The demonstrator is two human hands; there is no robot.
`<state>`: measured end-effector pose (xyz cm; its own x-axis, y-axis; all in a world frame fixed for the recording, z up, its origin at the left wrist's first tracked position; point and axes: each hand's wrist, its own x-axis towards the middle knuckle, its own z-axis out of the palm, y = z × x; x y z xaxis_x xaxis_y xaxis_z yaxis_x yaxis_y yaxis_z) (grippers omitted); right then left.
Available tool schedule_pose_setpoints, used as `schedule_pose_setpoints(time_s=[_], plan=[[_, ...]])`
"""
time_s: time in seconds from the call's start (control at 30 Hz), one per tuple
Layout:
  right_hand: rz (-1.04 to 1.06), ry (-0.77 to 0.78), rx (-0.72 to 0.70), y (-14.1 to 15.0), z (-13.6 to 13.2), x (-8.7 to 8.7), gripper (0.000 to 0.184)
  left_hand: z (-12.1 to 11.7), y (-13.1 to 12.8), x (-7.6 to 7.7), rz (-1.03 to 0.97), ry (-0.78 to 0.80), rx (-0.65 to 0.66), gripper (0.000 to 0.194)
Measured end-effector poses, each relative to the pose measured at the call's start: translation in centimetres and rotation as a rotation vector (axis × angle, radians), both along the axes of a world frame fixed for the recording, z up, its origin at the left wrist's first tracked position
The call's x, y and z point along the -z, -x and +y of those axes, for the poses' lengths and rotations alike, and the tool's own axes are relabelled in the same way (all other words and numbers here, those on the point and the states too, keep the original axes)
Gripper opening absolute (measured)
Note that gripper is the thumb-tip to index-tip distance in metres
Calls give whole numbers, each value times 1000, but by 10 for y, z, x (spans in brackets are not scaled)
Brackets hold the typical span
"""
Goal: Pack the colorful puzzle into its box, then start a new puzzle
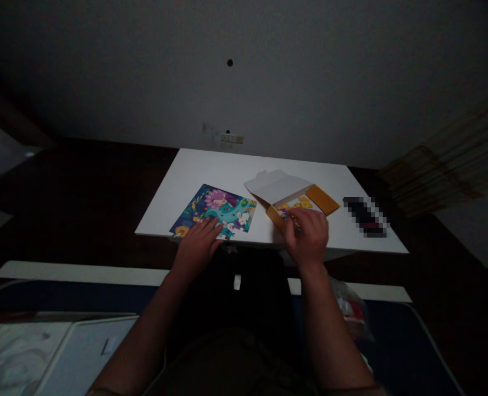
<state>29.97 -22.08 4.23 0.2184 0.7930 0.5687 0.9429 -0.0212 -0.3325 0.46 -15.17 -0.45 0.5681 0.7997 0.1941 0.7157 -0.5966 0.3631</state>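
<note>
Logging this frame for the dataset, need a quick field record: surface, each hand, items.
surface: white table
left hand: flat on the colourful picture board, at its near edge
right hand: at the open orange box, fingers on small pieces; grip unclear
box lid: folded back, white inside
other: dark blurred object to the right of the box
lighting: dim

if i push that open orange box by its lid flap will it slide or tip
The orange box looks like thin, shallow card, so probably light; it would likely slide on the smooth white table. Its open lid flap seems floppy and may just bend. The right hand at its near end might hold it in place.
</note>
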Motion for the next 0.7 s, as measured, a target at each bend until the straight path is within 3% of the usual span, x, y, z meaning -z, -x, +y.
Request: schedule_pose_setpoints(time_s=[0.1,0.2,0.3,0.47,0.7], plan=[[-36,120,-333,44,-1,1,29,3,2,0,30,-11,7,38],[-60,235,-473,83,8,10,38,5,3,3,47,-46,-14,39],[-119,295,-513,105,21,28,55,4,1,6,41,-63,-26,41],[-212,311,-523,109,31,54,50,2,2,4,7,-43,-14,44],[-214,307,-554,101,31,57,47,-1,9,1,-15,-17,56,53]])
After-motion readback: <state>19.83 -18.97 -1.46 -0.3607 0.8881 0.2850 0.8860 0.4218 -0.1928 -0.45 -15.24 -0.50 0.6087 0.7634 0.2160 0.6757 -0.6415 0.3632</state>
